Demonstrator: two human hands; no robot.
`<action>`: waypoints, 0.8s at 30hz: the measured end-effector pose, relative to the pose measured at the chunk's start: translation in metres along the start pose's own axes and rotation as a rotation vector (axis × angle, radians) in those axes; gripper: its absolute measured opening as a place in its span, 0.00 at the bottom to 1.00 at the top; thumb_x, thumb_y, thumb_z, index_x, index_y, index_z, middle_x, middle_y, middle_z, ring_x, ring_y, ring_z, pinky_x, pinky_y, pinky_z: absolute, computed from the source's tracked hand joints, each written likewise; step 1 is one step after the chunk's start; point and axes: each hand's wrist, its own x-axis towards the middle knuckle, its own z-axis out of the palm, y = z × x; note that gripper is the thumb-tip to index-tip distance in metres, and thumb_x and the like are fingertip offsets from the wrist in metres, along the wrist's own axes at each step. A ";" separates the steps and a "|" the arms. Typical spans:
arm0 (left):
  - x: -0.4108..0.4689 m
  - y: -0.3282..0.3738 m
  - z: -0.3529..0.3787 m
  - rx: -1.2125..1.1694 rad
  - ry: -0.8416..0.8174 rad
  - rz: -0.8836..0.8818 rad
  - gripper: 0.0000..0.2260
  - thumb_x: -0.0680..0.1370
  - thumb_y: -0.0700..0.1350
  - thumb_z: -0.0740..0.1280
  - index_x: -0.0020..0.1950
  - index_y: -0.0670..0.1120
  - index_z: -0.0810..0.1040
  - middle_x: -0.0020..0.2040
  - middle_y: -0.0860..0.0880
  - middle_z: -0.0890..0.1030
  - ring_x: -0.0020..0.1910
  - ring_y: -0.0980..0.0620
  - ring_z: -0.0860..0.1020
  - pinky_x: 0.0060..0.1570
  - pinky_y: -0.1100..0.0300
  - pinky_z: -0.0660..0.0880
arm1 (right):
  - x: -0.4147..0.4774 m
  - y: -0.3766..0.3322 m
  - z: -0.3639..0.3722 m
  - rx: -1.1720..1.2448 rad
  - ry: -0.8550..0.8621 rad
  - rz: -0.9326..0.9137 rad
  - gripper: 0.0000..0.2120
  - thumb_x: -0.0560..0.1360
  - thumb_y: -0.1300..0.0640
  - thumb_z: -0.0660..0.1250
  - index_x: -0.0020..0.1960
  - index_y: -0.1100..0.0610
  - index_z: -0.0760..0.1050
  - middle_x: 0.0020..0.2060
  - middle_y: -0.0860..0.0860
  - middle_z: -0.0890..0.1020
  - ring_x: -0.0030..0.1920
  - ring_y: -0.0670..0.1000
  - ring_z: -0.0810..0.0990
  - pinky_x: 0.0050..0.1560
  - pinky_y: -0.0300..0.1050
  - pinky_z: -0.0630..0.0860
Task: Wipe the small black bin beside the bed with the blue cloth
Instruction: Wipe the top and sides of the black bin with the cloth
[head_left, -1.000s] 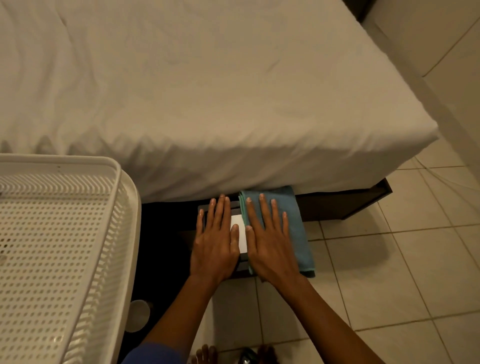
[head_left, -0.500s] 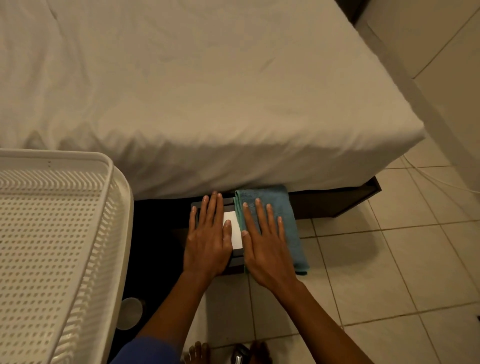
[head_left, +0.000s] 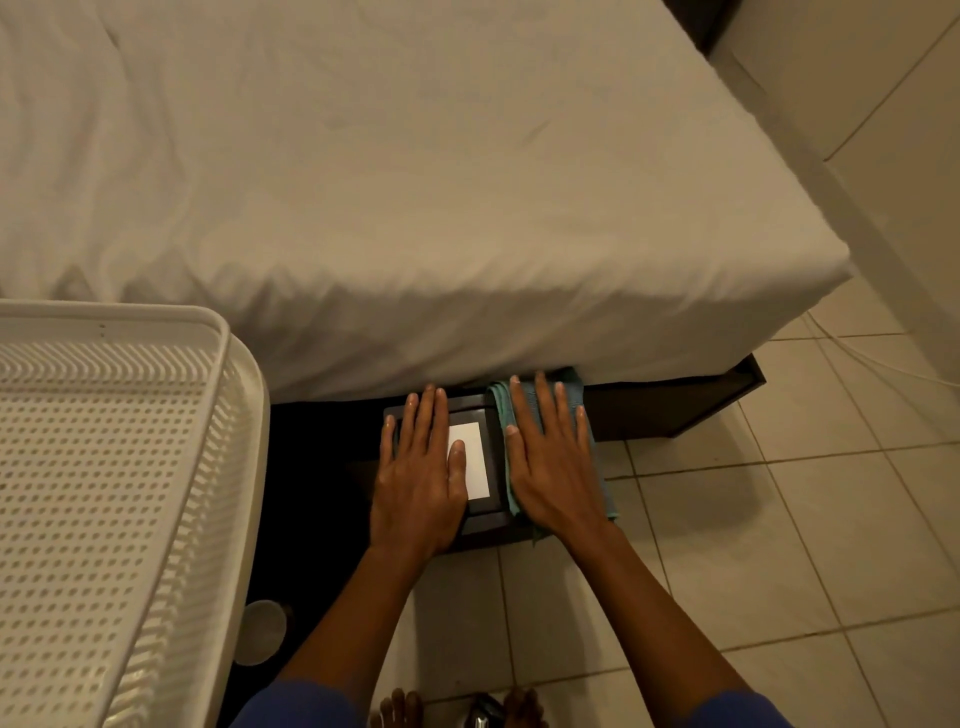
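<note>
The bed (head_left: 415, 182) is filling most of the view, its pale sheet hanging down over the small black bin (head_left: 491, 501), which is sitting on the tiled floor (head_left: 753, 545) tight against the bed's dark base, with a white perforated basket (head_left: 130, 467) standing off to the left. The bin is looking square and dark from above, with a framed top and a white rectangular panel (head_left: 470, 460) in the middle.

The person is wiping its right side: the right hand (head_left: 556, 467) is lying flat, fingers spread, pressing the blue cloth (head_left: 574, 392) against the bin's right edge — not clenching it, only pinning it under the palm. The left hand (head_left: 418, 478) is resting flat on the top, released, bracing the bin.

Done well, the stroke probably needs steady downward pressure, the left hand keeping the light bin from sliding, and the folded cloth kept bunched under the palm — then carried across the panel and frame.
</note>
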 end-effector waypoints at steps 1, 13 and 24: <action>0.000 0.000 0.000 0.000 0.001 -0.001 0.27 0.82 0.54 0.44 0.80 0.47 0.46 0.81 0.49 0.48 0.79 0.54 0.43 0.77 0.52 0.43 | -0.002 0.000 0.001 -0.002 0.001 0.000 0.28 0.80 0.42 0.39 0.79 0.45 0.39 0.79 0.49 0.40 0.78 0.49 0.35 0.74 0.50 0.32; -0.001 0.001 0.000 0.040 -0.003 0.019 0.28 0.82 0.55 0.43 0.80 0.46 0.45 0.80 0.49 0.46 0.79 0.52 0.43 0.77 0.51 0.41 | -0.022 0.001 0.004 0.000 -0.011 -0.023 0.28 0.82 0.43 0.40 0.78 0.45 0.35 0.78 0.49 0.36 0.77 0.48 0.31 0.76 0.53 0.34; 0.001 0.003 0.000 0.030 0.010 -0.005 0.27 0.82 0.54 0.43 0.80 0.46 0.46 0.81 0.49 0.48 0.79 0.53 0.44 0.77 0.52 0.40 | -0.009 0.010 0.000 -0.013 -0.022 -0.021 0.28 0.83 0.43 0.43 0.79 0.45 0.36 0.79 0.50 0.38 0.78 0.49 0.35 0.76 0.51 0.35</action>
